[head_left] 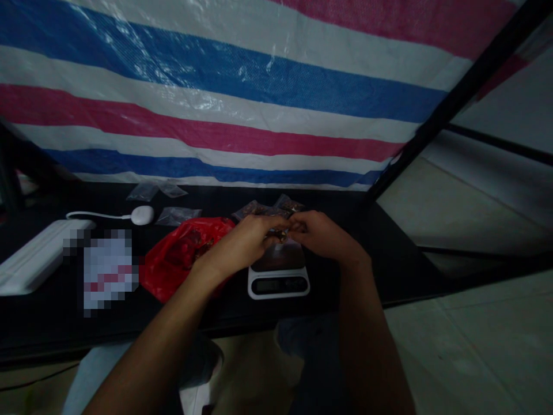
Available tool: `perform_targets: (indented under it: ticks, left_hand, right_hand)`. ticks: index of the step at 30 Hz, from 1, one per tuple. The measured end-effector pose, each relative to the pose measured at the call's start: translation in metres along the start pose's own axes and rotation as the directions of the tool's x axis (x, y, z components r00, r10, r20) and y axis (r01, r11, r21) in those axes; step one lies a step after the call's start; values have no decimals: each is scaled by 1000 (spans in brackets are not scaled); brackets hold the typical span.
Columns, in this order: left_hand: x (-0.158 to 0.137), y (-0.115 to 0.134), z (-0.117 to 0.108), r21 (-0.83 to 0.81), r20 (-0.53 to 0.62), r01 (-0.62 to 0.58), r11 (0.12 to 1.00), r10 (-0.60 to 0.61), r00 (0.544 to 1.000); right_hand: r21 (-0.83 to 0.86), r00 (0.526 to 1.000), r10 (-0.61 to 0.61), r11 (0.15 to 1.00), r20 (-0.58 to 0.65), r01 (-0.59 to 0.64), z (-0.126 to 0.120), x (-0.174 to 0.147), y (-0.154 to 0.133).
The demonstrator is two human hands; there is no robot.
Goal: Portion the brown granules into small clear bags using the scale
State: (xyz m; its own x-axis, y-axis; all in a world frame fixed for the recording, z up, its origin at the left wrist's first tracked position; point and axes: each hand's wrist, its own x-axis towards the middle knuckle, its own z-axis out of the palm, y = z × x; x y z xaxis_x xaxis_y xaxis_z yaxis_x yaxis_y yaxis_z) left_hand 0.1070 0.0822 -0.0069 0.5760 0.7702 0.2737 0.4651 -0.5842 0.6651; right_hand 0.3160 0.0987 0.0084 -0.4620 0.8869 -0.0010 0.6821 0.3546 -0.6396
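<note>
Above a small white digital scale (279, 293), my left hand (244, 241) and my right hand (323, 233) meet. Their fingers are closed around what looks like a small clear plastic bag (280, 235) with brown bits in it, partly hidden by the fingers. The scale's dark weighing plate shows just below them. Left of the scale, partly behind my left forearm, an open red plastic bag (164, 265) holds more brownish pieces. Just beyond my hands lie filled clear bags (253, 208) with similar brown contents.
Flat clear bags (178, 216) lie towards the back left of the black table (358, 288). A white round device (142, 215) on a cable, a long white box (38, 256) and a pixelated item (108, 262) sit at left. A striped tarp (242, 69) hangs behind.
</note>
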Motion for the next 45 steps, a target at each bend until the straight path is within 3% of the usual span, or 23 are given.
perform_targets:
  ticks: [8,21,27,30,34,41,45]
  left_hand:
    - [0,-2,4,-6,-56,-10,1000,9,998]
    - [-5,5,-13,-96,-129,-38,995,25,991]
    - [-11,-12,-43,-76,-178,29,997,-42,983]
    - [-14,-35,-65,106,-194,144,984,-122,973]
    - [-27,-60,-72,289,-97,259,922,-241,966]
    - [-56,-55,-55,180,109,224,958,-245,963]
    - [-52,-64,-72,163,-107,308,937,-293,950]
  right_hand:
    - [11,1000,-21,1000,-1,21,1,-1,-2]
    - [71,997,-5,997,-80,10,-4,-3,5]
    - [82,994,30,996,-106,-22,-7,-5,3]
    - [84,993,18,996,-120,-8,-9,-7,3]
    - [90,992,35,996,-120,-24,-9,-7,5]
    - [66,993,46,997,-108,-39,-6,-3,2]
    - [87,993,38,996,-109,-29,-6,-4,4]
